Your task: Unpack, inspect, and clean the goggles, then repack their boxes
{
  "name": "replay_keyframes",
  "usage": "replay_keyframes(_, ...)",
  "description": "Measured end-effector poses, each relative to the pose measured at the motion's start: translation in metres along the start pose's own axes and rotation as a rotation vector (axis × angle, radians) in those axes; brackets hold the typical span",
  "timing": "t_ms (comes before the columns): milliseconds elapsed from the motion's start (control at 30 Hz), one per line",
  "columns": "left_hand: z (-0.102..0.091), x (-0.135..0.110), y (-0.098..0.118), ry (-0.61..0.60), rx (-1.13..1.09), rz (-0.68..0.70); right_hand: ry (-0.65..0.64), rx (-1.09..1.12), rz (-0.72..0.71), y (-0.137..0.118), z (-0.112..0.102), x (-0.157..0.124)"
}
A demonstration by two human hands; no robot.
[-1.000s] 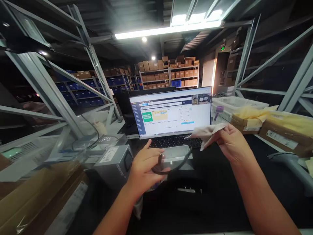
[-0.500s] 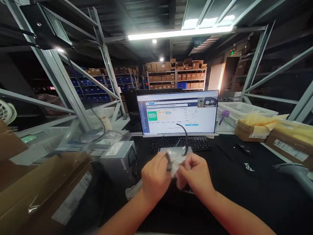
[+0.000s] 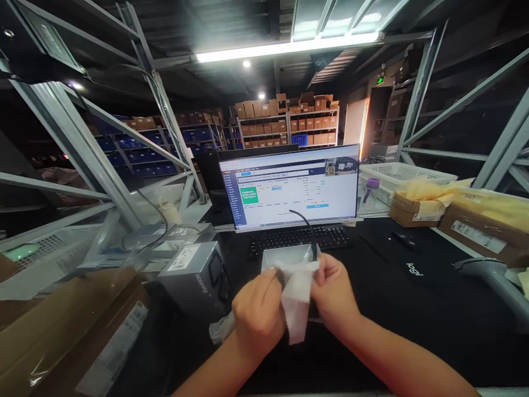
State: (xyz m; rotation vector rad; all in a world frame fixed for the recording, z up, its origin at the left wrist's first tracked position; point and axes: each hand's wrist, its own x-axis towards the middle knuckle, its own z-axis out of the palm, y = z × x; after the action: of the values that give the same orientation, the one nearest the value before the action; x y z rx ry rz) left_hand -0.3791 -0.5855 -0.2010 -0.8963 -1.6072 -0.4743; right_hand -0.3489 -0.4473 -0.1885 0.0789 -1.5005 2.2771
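Observation:
A thin white wipe or cloth hangs stretched between my two hands, its lower end loose. My left hand is closed, gripping the cloth's left part; whatever else may be inside the fist is hidden. My right hand pinches the right upper corner. From behind that corner rises a slim, black, curved strip; its lower end is hidden, so I cannot tell which hand bears it. Just beyond the hands lies an open pale grey box. Crumpled clear plastic is near my left wrist.
A grey printed product box stands left, beside a large brown carton. Ahead are a keyboard and a monitor. To the right are a mouse, a barcode scanner and cartons with yellow packets.
The white cloth, bunched up before, is now spread out and hangs down between my hands. The black strip has tilted slightly left. The whole view has shifted a little.

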Motion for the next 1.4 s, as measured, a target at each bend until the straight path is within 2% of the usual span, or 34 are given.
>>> replay_keyframes(133,0.0,0.001,0.001,-0.068,-0.015,-0.077,0.082,-0.226,-0.164,0.019,0.005,-0.008)
replay_keyframes(233,0.005,-0.003,-0.001,-0.082,-0.053,-0.08,0.082,-0.309,-0.241,0.014,0.002,-0.009)
replay_keyframes(333,0.01,-0.011,-0.002,-0.006,-0.068,-0.027,0.014,-0.211,-0.112,-0.004,-0.006,-0.002)
replay_keyframes(433,0.015,-0.015,0.0,0.025,-0.148,0.087,-0.009,0.088,0.071,-0.025,-0.015,0.009)
replay_keyframes(500,0.016,-0.013,0.002,0.024,-0.186,0.131,-0.005,0.221,0.131,-0.032,-0.018,0.016)
replay_keyframes(567,0.015,-0.01,0.003,0.028,-0.177,0.117,0.003,0.247,0.138,-0.031,-0.017,0.019)
replay_keyframes(667,0.01,-0.004,0.0,0.01,-0.161,0.019,0.041,0.108,0.022,-0.017,-0.01,0.011)
replay_keyframes(733,0.004,-0.003,-0.004,0.007,-0.174,-0.028,0.046,-0.107,-0.158,-0.005,-0.005,-0.001)
replay_keyframes(833,-0.005,-0.003,-0.009,0.01,-0.207,-0.029,-0.003,-0.368,-0.432,0.005,0.001,-0.017)
replay_keyframes(900,-0.008,-0.002,-0.009,-0.003,-0.233,-0.039,-0.033,-0.408,-0.476,0.004,0.003,-0.021)
replay_keyframes(967,-0.009,0.0,-0.008,-0.009,-0.253,-0.064,-0.047,-0.376,-0.375,-0.002,0.002,-0.019)
replay_keyframes(1067,-0.008,0.004,-0.006,-0.014,-0.269,-0.079,-0.061,-0.248,-0.116,-0.015,-0.006,-0.009)
replay_keyframes(1133,-0.006,0.004,-0.005,-0.033,-0.282,-0.069,-0.061,-0.149,0.007,-0.023,-0.014,-0.001)
replay_keyframes(1300,0.001,-0.001,-0.001,-0.087,-0.319,-0.045,-0.057,0.073,0.105,-0.036,-0.034,0.017)
replay_keyframes(1400,0.004,-0.002,0.0,-0.098,-0.322,-0.075,-0.066,0.082,0.12,-0.035,-0.036,0.02)
